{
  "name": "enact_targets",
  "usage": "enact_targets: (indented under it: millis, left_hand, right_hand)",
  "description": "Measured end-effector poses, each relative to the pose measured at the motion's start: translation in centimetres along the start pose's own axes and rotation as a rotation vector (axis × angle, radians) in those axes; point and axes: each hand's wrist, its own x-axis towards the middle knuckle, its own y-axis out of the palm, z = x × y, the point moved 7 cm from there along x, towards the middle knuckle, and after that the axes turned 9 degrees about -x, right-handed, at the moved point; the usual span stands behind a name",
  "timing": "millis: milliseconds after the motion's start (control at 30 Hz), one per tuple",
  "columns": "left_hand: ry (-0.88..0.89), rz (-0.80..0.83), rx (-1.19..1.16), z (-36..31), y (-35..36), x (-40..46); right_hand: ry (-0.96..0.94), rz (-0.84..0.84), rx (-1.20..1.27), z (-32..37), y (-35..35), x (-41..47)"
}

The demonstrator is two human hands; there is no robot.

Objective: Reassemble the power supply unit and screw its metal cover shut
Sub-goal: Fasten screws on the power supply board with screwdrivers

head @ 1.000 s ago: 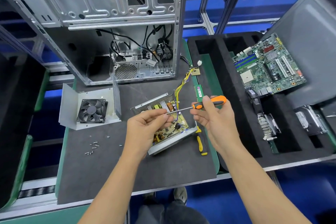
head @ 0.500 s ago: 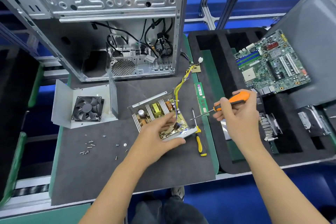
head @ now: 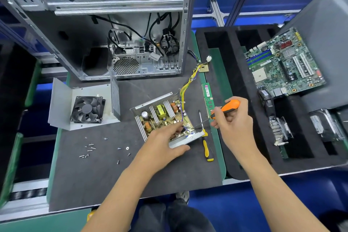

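Observation:
The open power supply base (head: 162, 115) lies on the dark mat, its circuit board with coils and heatsinks exposed and a yellow wire bundle (head: 188, 84) running up to the right. My left hand (head: 165, 137) rests on its near corner, fingers over the board and thumb along the metal edge. My right hand (head: 233, 120) grips the orange-handled screwdriver (head: 226, 108), whose tip points down-left at the board's right corner. The grey metal cover (head: 62, 100) with its black fan (head: 87, 109) lies apart to the left. Several loose screws (head: 88, 149) lie on the mat.
A yellow-handled screwdriver (head: 206, 143) lies right of the supply, a green memory stick (head: 207, 94) above it. The empty computer case (head: 116, 24) stands behind. A black foam tray (head: 235, 100) at right holds a motherboard (head: 284, 64), a heatsink (head: 280, 130) and a drive (head: 325, 124).
Both hands have come down from in front of me. The left hand let go of the screwdriver shaft and settled on the supply. The right hand swung right, then lowered the tip toward the board.

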Motion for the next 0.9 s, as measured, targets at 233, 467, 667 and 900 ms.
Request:
enact_targets:
  millis: [233, 467, 667, 900]
  left_hand:
    - [-0.023, -0.002, -0.033, -0.2, 0.0, -0.1]
    - [-0.029, -0.012, -0.037, -0.1, 0.0, -0.1]
    - [-0.022, -0.012, -0.032, -0.2, 0.0, 0.0]
    - [-0.006, -0.02, -0.03, -0.1, 0.0, 0.0]
  right_hand:
    - [0.029, 0.013, -0.027, 0.3, 0.3, 0.1]
    - [-0.028, 0.162, -0.173, 1.7, 1.1, -0.1]
    - [-0.118, 0.212, -0.245, 3.1, 1.8, -0.4]
    - [-0.125, 0.213, -0.293, 3.5, 1.8, -0.5]
